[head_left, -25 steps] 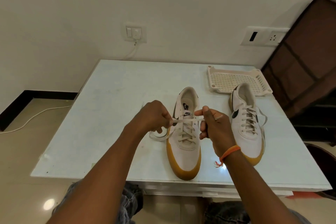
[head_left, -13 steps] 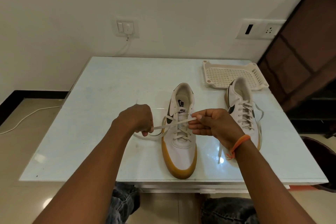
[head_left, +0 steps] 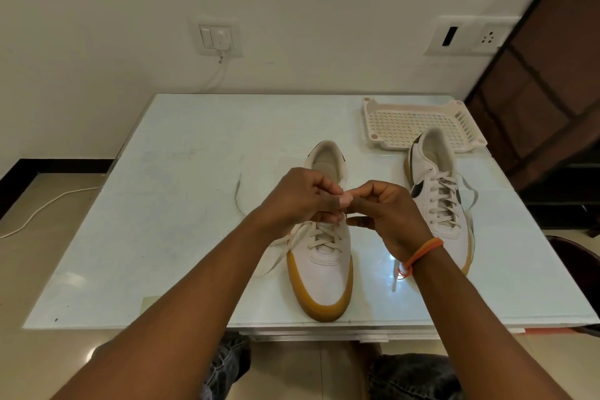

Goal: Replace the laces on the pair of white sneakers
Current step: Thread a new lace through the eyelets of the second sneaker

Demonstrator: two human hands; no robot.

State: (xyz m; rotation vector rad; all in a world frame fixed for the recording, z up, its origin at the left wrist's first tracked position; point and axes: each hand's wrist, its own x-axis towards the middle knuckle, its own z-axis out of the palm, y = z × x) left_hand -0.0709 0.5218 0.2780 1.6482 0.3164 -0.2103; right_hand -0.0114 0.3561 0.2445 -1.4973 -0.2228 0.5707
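Two white sneakers with tan soles stand on a pale table (head_left: 181, 191). The near sneaker (head_left: 324, 273) points its toe at me, with cream lace crossed over its lower eyelets. My left hand (head_left: 302, 201) and my right hand (head_left: 386, 211) meet fingertip to fingertip above its tongue, both with curled fingers pinching the lace ends; the pinched part is mostly hidden. A loose loop of lace (head_left: 240, 201) trails left across the table. The second sneaker (head_left: 438, 198) stands to the right, fully laced, with a black logo.
A cream perforated plastic tray (head_left: 399, 123) lies at the table's back right, partly behind the second sneaker. A dark brown wardrobe (head_left: 552, 75) stands on the right. The wall holds a switch plate with a cable (head_left: 220, 40) and a socket (head_left: 467, 36).
My hands were apart, stretching the lace taut across the shoe. They have come together over the tongue, and the lace's left part now lies slack on the table.
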